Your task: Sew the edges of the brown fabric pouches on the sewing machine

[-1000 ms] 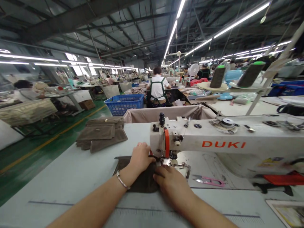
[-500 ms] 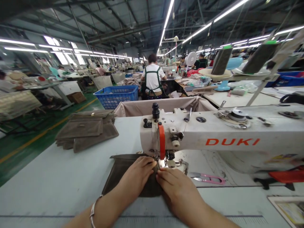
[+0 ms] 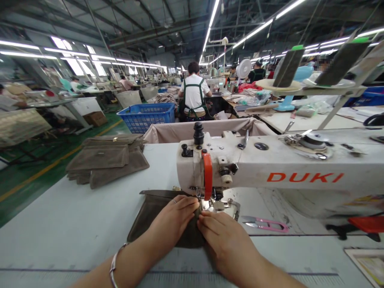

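Note:
A dark olive-brown fabric piece (image 3: 144, 218), shaped like a flat pouch, lies on the table with its right edge at the presser foot of the white sewing machine (image 3: 246, 172). My left hand (image 3: 172, 218) rests over it, fingers together and pressed onto the cloth close to the needle area. My right hand (image 3: 226, 240) pinches the right edge just in front of the foot, thumb hidden. Both hands' fingertips nearly meet there. A small metal piece (image 3: 176, 188) shows behind the fabric. The needle itself is hidden behind the orange guard (image 3: 207, 176).
Pink-handled thread snips (image 3: 271, 225) lie right of my right hand. A stack of similar brown pieces (image 3: 105, 158) sits at the table's far left. Beyond the machine are a cloth-lined bin (image 3: 168, 134), a blue basket (image 3: 147, 116) and a seated person (image 3: 193, 94). Thread cones (image 3: 289, 66) stand at right.
The view has shifted slightly, so the machine and snips appear farther right. Both hands keep almost the same hold on the fabric beside the presser foot.

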A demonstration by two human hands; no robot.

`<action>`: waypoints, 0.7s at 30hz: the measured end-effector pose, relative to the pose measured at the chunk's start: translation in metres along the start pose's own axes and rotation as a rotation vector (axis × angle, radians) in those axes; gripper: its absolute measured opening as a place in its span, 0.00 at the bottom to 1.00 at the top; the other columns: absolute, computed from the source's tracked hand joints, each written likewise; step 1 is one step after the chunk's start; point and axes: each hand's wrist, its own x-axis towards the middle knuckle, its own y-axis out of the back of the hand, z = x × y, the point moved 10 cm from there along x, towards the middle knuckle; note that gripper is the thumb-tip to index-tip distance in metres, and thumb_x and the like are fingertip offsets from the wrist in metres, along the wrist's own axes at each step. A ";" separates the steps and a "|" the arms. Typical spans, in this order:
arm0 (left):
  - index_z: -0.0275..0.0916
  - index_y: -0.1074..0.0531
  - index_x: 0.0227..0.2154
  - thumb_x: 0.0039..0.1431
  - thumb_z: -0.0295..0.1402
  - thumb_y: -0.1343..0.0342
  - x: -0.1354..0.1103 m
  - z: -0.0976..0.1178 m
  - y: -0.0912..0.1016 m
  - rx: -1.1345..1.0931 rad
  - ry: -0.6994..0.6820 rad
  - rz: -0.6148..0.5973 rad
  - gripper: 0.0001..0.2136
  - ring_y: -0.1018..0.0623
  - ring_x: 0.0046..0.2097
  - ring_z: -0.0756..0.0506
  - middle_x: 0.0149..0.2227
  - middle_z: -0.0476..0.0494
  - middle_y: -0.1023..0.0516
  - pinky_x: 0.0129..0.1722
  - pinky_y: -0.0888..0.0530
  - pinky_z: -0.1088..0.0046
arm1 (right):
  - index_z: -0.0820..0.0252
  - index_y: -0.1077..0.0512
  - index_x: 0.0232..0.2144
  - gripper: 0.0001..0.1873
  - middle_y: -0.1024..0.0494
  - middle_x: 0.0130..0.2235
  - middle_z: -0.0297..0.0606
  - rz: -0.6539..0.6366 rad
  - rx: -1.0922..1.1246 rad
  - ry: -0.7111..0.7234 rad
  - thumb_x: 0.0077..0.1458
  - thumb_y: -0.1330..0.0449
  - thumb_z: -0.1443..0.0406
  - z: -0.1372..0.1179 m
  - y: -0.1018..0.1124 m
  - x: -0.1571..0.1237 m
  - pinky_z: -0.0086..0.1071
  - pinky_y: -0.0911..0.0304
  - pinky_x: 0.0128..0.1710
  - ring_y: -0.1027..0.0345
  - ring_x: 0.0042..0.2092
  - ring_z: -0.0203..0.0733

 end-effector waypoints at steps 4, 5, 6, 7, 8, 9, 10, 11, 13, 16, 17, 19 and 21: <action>0.36 0.31 0.52 0.65 0.22 0.51 0.001 -0.004 0.000 -0.008 0.023 0.002 0.14 0.28 0.55 0.43 0.52 0.43 0.25 0.59 0.30 0.62 | 0.67 0.28 0.49 0.16 0.23 0.47 0.42 0.001 0.016 -0.007 0.59 0.43 0.73 0.002 0.000 0.000 0.36 0.36 0.56 0.33 0.52 0.44; 0.36 0.31 0.52 0.65 0.21 0.51 0.001 -0.004 -0.001 -0.007 0.023 -0.002 0.14 0.28 0.55 0.43 0.52 0.42 0.25 0.59 0.30 0.61 | 0.67 0.28 0.49 0.16 0.23 0.47 0.43 -0.003 0.016 -0.016 0.59 0.43 0.73 0.003 0.000 0.001 0.36 0.36 0.56 0.33 0.52 0.44; 0.35 0.31 0.52 0.65 0.21 0.51 0.001 -0.004 -0.001 -0.005 0.023 -0.006 0.14 0.28 0.56 0.43 0.52 0.42 0.25 0.59 0.30 0.61 | 0.67 0.27 0.49 0.16 0.23 0.47 0.43 -0.003 0.016 -0.027 0.59 0.44 0.73 0.004 0.001 0.001 0.37 0.35 0.56 0.32 0.51 0.44; 0.35 0.31 0.52 0.65 0.22 0.51 0.001 -0.004 -0.002 -0.005 0.024 -0.008 0.14 0.29 0.56 0.43 0.52 0.42 0.25 0.59 0.30 0.61 | 0.68 0.27 0.48 0.15 0.22 0.47 0.43 0.000 0.020 -0.037 0.58 0.44 0.73 0.005 0.002 0.001 0.37 0.35 0.55 0.32 0.51 0.45; 0.35 0.32 0.52 0.65 0.22 0.51 0.001 -0.004 -0.003 -0.010 0.024 -0.011 0.14 0.29 0.56 0.43 0.52 0.42 0.25 0.59 0.31 0.60 | 0.68 0.27 0.48 0.15 0.22 0.46 0.44 0.007 0.028 -0.044 0.58 0.44 0.74 0.005 0.002 0.002 0.38 0.34 0.55 0.32 0.51 0.45; 0.35 0.32 0.52 0.66 0.22 0.51 0.001 -0.004 -0.003 -0.019 0.024 -0.012 0.14 0.28 0.56 0.43 0.52 0.42 0.25 0.59 0.31 0.60 | 0.67 0.27 0.48 0.15 0.22 0.46 0.44 0.014 0.040 -0.047 0.58 0.44 0.74 0.005 0.002 0.002 0.38 0.34 0.55 0.32 0.51 0.45; 0.36 0.32 0.52 0.66 0.22 0.50 0.001 -0.004 -0.004 -0.031 0.026 -0.015 0.14 0.28 0.56 0.43 0.52 0.42 0.25 0.59 0.31 0.60 | 0.67 0.27 0.48 0.15 0.22 0.46 0.43 0.024 0.056 -0.046 0.58 0.45 0.74 0.004 0.002 0.002 0.38 0.34 0.55 0.32 0.51 0.45; 0.36 0.32 0.52 0.65 0.22 0.50 0.002 -0.004 -0.005 -0.043 0.031 -0.017 0.14 0.28 0.55 0.43 0.52 0.42 0.25 0.59 0.31 0.61 | 0.66 0.27 0.47 0.15 0.22 0.45 0.43 0.033 0.073 -0.045 0.58 0.45 0.74 0.003 0.002 0.002 0.39 0.34 0.54 0.32 0.50 0.45; 0.36 0.31 0.51 0.65 0.22 0.49 0.002 -0.005 -0.005 -0.056 0.043 -0.026 0.14 0.28 0.55 0.43 0.52 0.42 0.25 0.60 0.31 0.60 | 0.66 0.27 0.47 0.16 0.22 0.45 0.43 0.042 0.097 -0.053 0.58 0.46 0.75 0.002 0.002 0.003 0.39 0.34 0.54 0.32 0.50 0.45; 0.37 0.31 0.52 0.65 0.24 0.48 -0.002 -0.009 -0.003 -0.070 0.081 -0.065 0.14 0.29 0.56 0.43 0.53 0.42 0.26 0.60 0.31 0.59 | 0.63 0.29 0.50 0.20 0.24 0.50 0.42 -0.001 0.117 -0.062 0.57 0.48 0.76 0.002 0.012 0.003 0.40 0.37 0.56 0.34 0.53 0.45; 0.37 0.33 0.54 0.65 0.27 0.45 -0.005 -0.009 -0.003 -0.080 0.089 -0.089 0.15 0.30 0.58 0.42 0.55 0.40 0.28 0.60 0.32 0.58 | 0.61 0.30 0.52 0.23 0.25 0.52 0.40 -0.053 0.134 -0.063 0.56 0.48 0.77 0.002 0.016 0.002 0.41 0.39 0.58 0.35 0.55 0.45; 0.36 0.37 0.59 0.60 0.38 0.38 -0.013 -0.005 -0.004 -0.095 0.082 -0.144 0.26 0.34 0.61 0.38 0.60 0.37 0.33 0.62 0.34 0.53 | 0.55 0.34 0.55 0.31 0.28 0.56 0.34 -0.179 0.169 -0.089 0.50 0.47 0.78 0.006 0.028 -0.004 0.45 0.46 0.62 0.39 0.59 0.45; 0.36 0.39 0.60 0.55 0.43 0.35 -0.021 0.005 -0.005 -0.092 0.037 -0.185 0.34 0.37 0.63 0.36 0.63 0.36 0.36 0.62 0.35 0.51 | 0.50 0.34 0.55 0.36 0.30 0.56 0.32 -0.261 0.162 -0.174 0.44 0.47 0.80 0.020 0.041 -0.012 0.48 0.46 0.61 0.42 0.59 0.46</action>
